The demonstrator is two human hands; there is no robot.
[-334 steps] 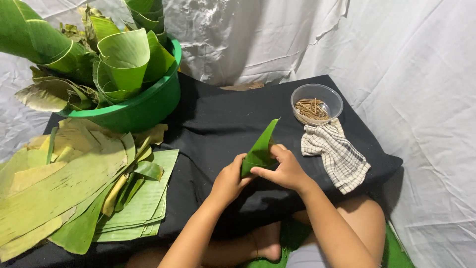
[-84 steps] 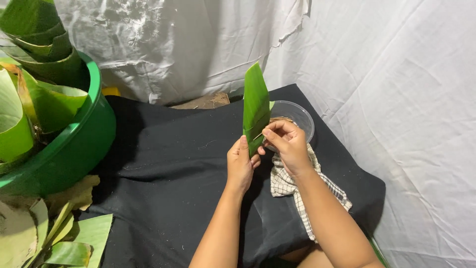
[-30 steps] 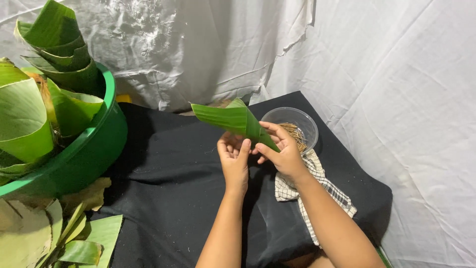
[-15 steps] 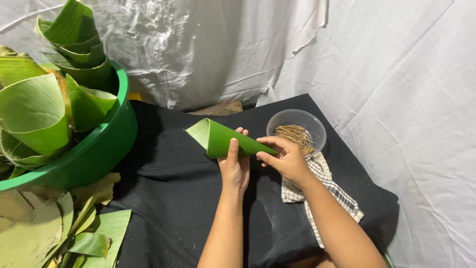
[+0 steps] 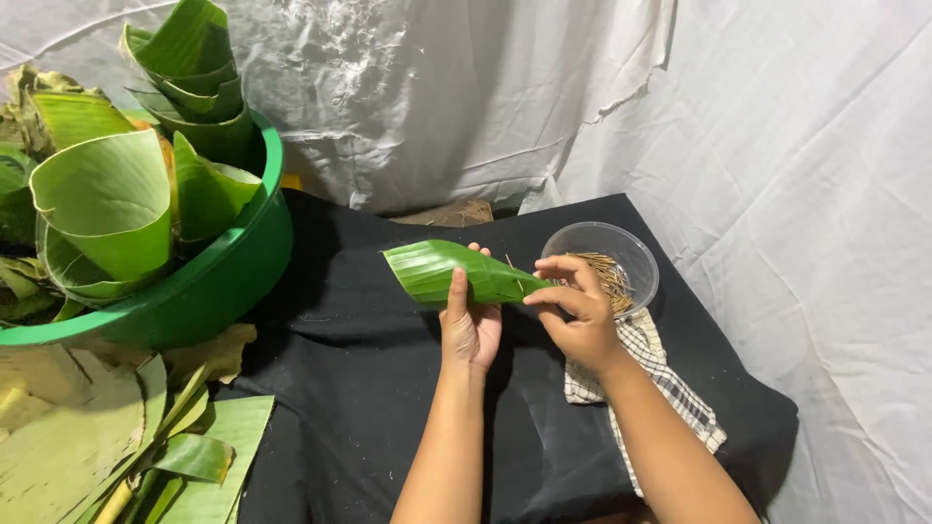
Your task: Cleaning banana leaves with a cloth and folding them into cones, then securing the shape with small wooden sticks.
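Rolled green banana-leaf cone [image 5: 454,272], held level above the middle of the black-draped desk [image 5: 369,388]. The cone now lies nearly horizontal, its open mouth turned toward the desk's left edge and its narrow tip pointing right; moments earlier the same leaf stood upright as a flat strip, then tipped over as it was wound. The roll is thus closed into a cone, judged ready for fastening.

Left hand [image 5: 471,325]: fingers wrapped under and behind the cone's middle, thumb pressed flat along its front face, clamping the overlap.

Right hand [image 5: 578,315]: thumb and forefinger pressed together at the cone's tip, the remaining fingers curled loosely. Whether a sliver is held between them cannot be told.

Clear round plastic bowl of thin brown sticks [image 5: 607,267], near the desk's far right corner, just behind the right hand. Checked white-and-brown cloth [image 5: 660,374], spread along the right edge below the bowl, under the right wrist.

Large green plastic basin [image 5: 209,286], at the far left corner, stacked with finished leaf cones. Loose flat banana leaves [image 5: 107,446], heaped at the near left corner.
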